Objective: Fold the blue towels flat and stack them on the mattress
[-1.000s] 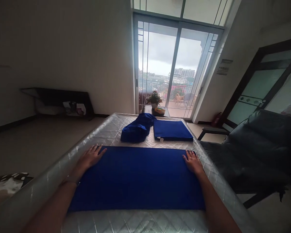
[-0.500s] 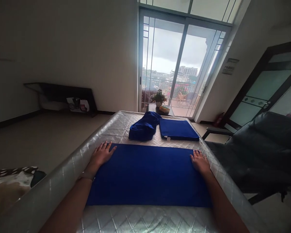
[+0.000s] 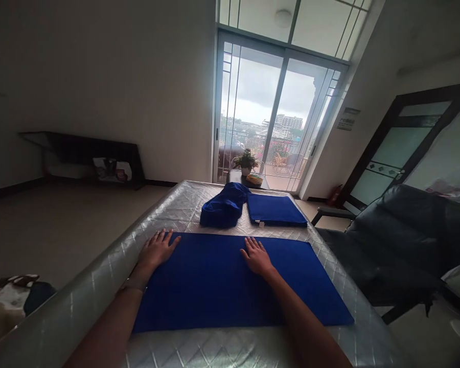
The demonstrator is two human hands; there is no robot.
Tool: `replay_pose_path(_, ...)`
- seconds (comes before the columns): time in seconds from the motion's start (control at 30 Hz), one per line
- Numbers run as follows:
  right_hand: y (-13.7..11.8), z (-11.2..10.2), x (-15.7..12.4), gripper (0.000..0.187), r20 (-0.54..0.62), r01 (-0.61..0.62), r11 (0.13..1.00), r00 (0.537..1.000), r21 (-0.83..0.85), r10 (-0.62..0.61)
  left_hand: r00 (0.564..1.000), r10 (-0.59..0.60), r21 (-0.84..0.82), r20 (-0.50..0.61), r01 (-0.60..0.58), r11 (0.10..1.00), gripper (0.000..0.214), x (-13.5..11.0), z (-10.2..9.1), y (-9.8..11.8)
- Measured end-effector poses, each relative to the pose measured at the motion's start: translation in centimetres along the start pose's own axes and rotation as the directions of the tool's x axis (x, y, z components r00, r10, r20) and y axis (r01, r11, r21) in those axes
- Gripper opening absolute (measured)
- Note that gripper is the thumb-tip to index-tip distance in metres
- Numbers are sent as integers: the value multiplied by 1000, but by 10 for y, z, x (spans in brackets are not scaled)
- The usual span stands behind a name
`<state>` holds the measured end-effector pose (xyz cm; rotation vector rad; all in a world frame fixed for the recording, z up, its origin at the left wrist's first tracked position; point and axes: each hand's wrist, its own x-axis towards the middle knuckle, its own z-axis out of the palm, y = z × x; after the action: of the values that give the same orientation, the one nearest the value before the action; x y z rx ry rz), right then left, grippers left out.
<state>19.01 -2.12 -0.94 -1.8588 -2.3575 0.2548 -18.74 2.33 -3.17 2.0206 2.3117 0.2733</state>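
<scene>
A blue cloth [image 3: 214,286] lies spread flat as a wide rectangle on a silvery quilted table cover [image 3: 191,352]. My left hand [image 3: 157,249] rests on its far left corner, palm down with fingers spread. Near the middle of the cloth's far edge, my right hand [image 3: 257,255] lies flat on the fabric, fingers stretched forward. Just beyond the far edge sit a crumpled blue cloth [image 3: 223,207] and, to its right, a neatly folded blue cloth stack [image 3: 278,209] with a small white tag. Neither hand touches these two.
A black armchair [image 3: 383,245] stands close along the table's right side. Past the far end is a small table with a potted plant [image 3: 246,161] and a yellowish packet [image 3: 254,179], before a sliding glass door [image 3: 249,102]. A dark low shelf [image 3: 92,153] stands by the left wall.
My right hand has moved left, from the cloth's far right corner to the middle of its far edge. The left hand stays at its corner. The view has shifted slightly.
</scene>
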Motion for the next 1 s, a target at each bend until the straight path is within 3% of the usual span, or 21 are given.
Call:
replay_pose_path(0.1,40,-6,-7,67,14,-72,997,997,-34,73,1000,-4,18,5,4,1000,78,2,4,-2)
replay_pose_path(0.2,97,-17,-22,66,-3,-199,976,980,-94,199,1000,-13,33,7,13,999,77,3,7,-3)
replay_pose_path(0.3,153,-27,-38,67,-30,-347,927,938,-142,346,1000,-22,38,-9,23,999,75,4,8,-3)
replay_pose_path(0.4,188,-31,-49,68,-60,-457,877,890,-149,453,1000,-9,22,-9,9,1000,75,7,11,-6)
replay_pose_path(0.53,197,-30,-51,67,-70,-482,866,876,-135,477,999,20,-49,-38,-22,999,78,11,15,-11)
replay_pose_path(0.63,193,-30,-51,67,-84,-479,868,878,-130,472,987,25,-92,-159,-40,995,77,8,15,-13)
replay_pose_path(0.73,191,-29,-51,67,-84,-479,869,877,-124,472,958,45,-34,-284,-56,998,71,0,8,-5)
replay_pose_path(0.83,192,-28,-51,68,-91,-484,869,875,-106,476,944,142,27,-299,-140,990,66,-12,0,25)
replay_pose_path(0.93,192,-26,-51,67,-114,-485,870,873,-93,474,937,305,37,-167,-303,952,63,-26,2,77)
replay_pose_path(1.0,191,-26,-51,67,-119,-486,869,872,-91,475,885,463,8,-52,-463,886,64,-37,9,118)
